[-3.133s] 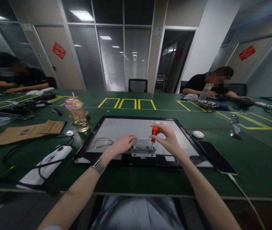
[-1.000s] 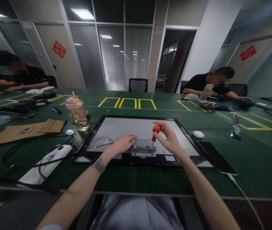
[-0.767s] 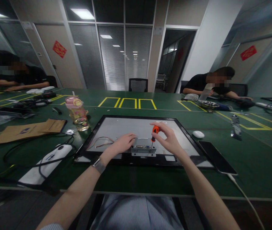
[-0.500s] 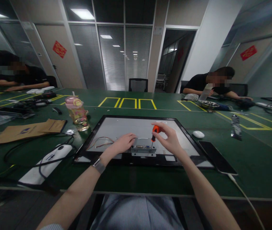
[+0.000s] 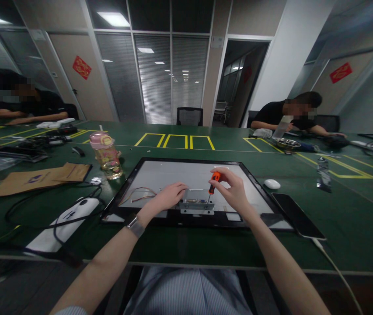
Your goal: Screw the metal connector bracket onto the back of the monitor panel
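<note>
A flat display panel (image 5: 160, 172) with a black frame and pale back lies on the green table in front of me. At its near edge sits a metal bracket (image 5: 196, 211) with a row of connector ports. My right hand (image 5: 230, 183) is closed around an orange-and-black screwdriver (image 5: 214, 178), held nearly upright and leaning slightly right, its shaft reaching down to the bracket's right part. My left hand (image 5: 171, 195) lies with outstretched fingers at the bracket's left end; its fingertips are partly hidden. Thin coloured wires (image 5: 137, 194) lie on the panel left of that hand.
To the left are a pink-lidded bottle (image 5: 106, 155), brown paper packaging (image 5: 42, 179) and a white power strip (image 5: 63, 225) with black cables. On the right lie a white oval case (image 5: 272, 183) and a phone (image 5: 298, 215) with its cable. Two people sit across the table.
The top of the screwdriver has tipped slightly to the right, and my right hand has shifted a little with it. My left hand stays in place.
</note>
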The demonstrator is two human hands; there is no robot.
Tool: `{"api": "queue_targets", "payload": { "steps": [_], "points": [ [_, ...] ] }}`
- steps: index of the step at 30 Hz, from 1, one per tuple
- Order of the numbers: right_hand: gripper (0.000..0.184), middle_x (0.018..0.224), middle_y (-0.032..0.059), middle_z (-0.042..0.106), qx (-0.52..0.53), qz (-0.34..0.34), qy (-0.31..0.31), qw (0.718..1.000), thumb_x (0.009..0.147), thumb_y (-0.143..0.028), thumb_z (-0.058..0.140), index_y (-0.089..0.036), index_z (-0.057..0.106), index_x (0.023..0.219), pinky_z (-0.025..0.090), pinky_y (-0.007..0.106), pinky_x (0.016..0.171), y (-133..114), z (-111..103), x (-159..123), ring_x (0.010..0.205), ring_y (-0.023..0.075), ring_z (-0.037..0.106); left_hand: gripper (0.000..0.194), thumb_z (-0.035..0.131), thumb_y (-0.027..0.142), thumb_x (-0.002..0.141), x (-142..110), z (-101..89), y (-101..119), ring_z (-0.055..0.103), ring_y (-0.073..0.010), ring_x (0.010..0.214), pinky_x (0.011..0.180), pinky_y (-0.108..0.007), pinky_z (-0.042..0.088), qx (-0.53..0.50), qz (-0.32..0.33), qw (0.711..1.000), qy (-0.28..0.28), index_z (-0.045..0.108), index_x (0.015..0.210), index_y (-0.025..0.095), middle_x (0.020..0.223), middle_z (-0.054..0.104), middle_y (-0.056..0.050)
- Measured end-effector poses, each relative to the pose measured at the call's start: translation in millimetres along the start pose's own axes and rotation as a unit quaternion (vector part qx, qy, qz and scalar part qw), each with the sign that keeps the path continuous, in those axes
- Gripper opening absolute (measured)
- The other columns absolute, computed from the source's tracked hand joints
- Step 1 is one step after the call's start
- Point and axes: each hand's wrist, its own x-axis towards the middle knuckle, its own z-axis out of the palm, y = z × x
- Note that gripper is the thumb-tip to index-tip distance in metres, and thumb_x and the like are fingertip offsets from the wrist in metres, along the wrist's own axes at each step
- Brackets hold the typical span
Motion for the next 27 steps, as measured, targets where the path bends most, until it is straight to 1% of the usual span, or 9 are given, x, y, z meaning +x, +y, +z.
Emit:
{"api": "queue_targets", "payload": {
  "steps": [7,11,13,16,18,20,23,25,27],
  "points": [
    [0.023,0.088,0.0050,0.064,0.008,0.007,-0.025,1.000,0.088,-0.032,0.057,-0.022,0.061,0.109,0.053,0.034,0.073,-2.6,-0.4,0.0,0.075,0.0175,0.061,0.035,0.032,0.029,0.096,0.7,0.6,-1.1,0.055,-0.0194,0.112,0.102,-0.034,0.040,0.002,0.003,1.000,-0.002,0.058,0.117,0.018,0.124,0.059,-0.007],
    [0.028,0.092,0.0055,0.064,0.108,0.034,-0.071,0.991,0.094,-0.029,0.043,-0.023,0.054,0.119,0.054,0.035,0.071,-0.5,-0.4,-1.2,0.074,0.0164,0.063,0.035,0.032,0.028,0.096,1.0,0.8,-0.9,0.056,-0.0192,0.111,0.102,-0.033,0.041,0.005,0.005,1.000,-0.001,0.058,0.117,0.018,0.123,0.060,-0.008],
    [0.025,0.094,0.0062,0.064,0.139,0.041,-0.079,0.986,0.094,-0.030,0.044,-0.023,0.056,0.115,0.054,0.035,0.072,0.2,-1.0,-1.0,0.079,0.0173,0.063,0.035,0.032,0.027,0.096,1.0,1.0,-1.1,0.056,-0.0195,0.112,0.102,-0.034,0.041,0.008,0.005,1.000,-0.002,0.058,0.117,0.017,0.124,0.059,-0.008],
    [0.019,0.095,0.0061,0.062,0.108,0.039,-0.053,0.992,0.089,-0.032,0.055,-0.022,0.063,0.103,0.052,0.036,0.079,0.2,-2.0,0.0,0.088,0.0192,0.060,0.036,0.032,0.028,0.096,1.3,1.8,-2.1,0.055,-0.0200,0.113,0.103,-0.034,0.040,0.011,0.007,1.000,0.000,0.058,0.118,0.017,0.124,0.059,-0.008],
    [0.021,0.092,0.0049,0.060,0.111,0.052,-0.038,0.992,0.088,-0.033,0.057,-0.023,0.064,0.105,0.052,0.035,0.079,-0.3,-2.4,0.7,0.085,0.0181,0.060,0.036,0.032,0.028,0.096,1.8,2.5,-3.1,0.055,-0.0199,0.113,0.103,-0.034,0.040,0.009,0.009,1.000,0.001,0.058,0.118,0.016,0.124,0.059,-0.008],
    [0.026,0.090,0.0044,0.061,0.155,0.075,-0.040,0.984,0.090,-0.033,0.053,-0.023,0.060,0.114,0.053,0.036,0.079,-1.0,-2.8,1.1,0.083,0.0174,0.062,0.036,0.032,0.028,0.096,2.4,3.1,-4.2,0.055,-0.0197,0.113,0.103,-0.034,0.040,0.008,0.008,1.000,0.003,0.058,0.119,0.016,0.124,0.059,-0.008],
    [0.025,0.095,0.0062,0.064,0.210,0.085,-0.054,0.972,0.093,-0.033,0.047,-0.023,0.059,0.112,0.053,0.037,0.081,-2.5,-3.5,1.6,0.090,0.0192,0.063,0.036,0.032,0.028,0.096,2.8,3.8,-5.2,0.055,-0.0196,0.112,0.103,-0.034,0.040,0.009,0.007,1.000,0.002,0.058,0.119,0.016,0.124,0.059,-0.008],
    [0.022,0.099,0.0071,0.063,0.196,0.072,-0.058,0.976,0.092,-0.033,0.050,-0.022,0.063,0.106,0.052,0.036,0.082,-3.2,-3.6,2.1,0.094,0.0199,0.062,0.036,0.032,0.028,0.096,2.6,3.8,-5.3,0.055,-0.0196,0.113,0.103,-0.034,0.040,0.010,0.008,1.000,-0.001,0.058,0.119,0.016,0.124,0.059,-0.008],
    [0.019,0.099,0.0070,0.061,0.166,0.057,-0.048,0.983,0.089,-0.033,0.056,-0.023,0.067,0.101,0.052,0.035,0.080,-3.4,-3.4,2.2,0.093,0.0197,0.060,0.036,0.032,0.029,0.096,2.2,3.5,-4.8,0.055,-0.0195,0.113,0.103,-0.034,0.040,0.009,0.006,1.000,-0.001,0.057,0.119,0.017,0.125,0.059,-0.008]
  ]
}}
